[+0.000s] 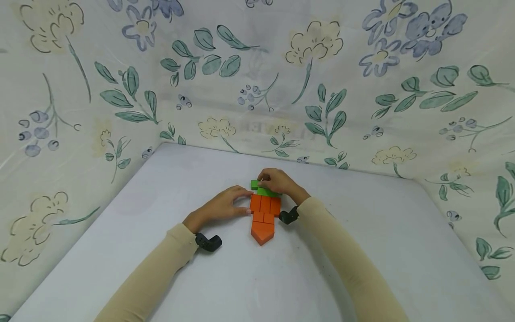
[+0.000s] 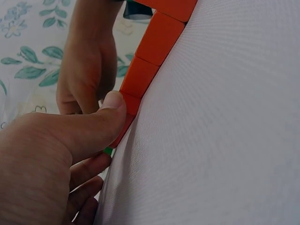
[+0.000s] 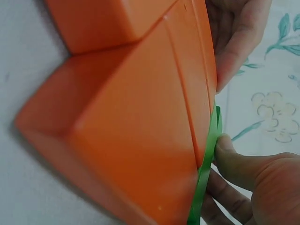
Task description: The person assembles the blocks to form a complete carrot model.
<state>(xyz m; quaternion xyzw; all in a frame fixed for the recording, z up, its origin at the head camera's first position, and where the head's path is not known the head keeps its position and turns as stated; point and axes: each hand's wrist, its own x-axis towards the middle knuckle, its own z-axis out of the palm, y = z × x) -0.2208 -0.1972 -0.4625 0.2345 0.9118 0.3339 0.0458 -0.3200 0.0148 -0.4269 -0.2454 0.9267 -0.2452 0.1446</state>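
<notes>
Orange blocks [image 1: 265, 204] lie joined in a flat shape on the table, narrowing toward me to a pointed orange block [image 1: 263, 232]. A longer green block [image 1: 268, 192] touches their far edge, and a small green block [image 1: 254, 184] lies beyond it to the left. My left hand [image 1: 223, 204] rests beside the orange blocks, its thumb and a fingertip touching their left side. In the left wrist view, the thumb lies against an orange block [image 2: 147, 73]. My right hand [image 1: 277, 181] pinches at the green blocks from above; its fingers partly hide the piece.
The white table [image 1: 382, 250] stretches around the blocks on every side. Flower-printed cloth [image 1: 257, 80] rises behind the table and along its left and right sides. A black wrist device [image 1: 209, 243] sits at the left cuff, another black device [image 1: 289, 216] at the right.
</notes>
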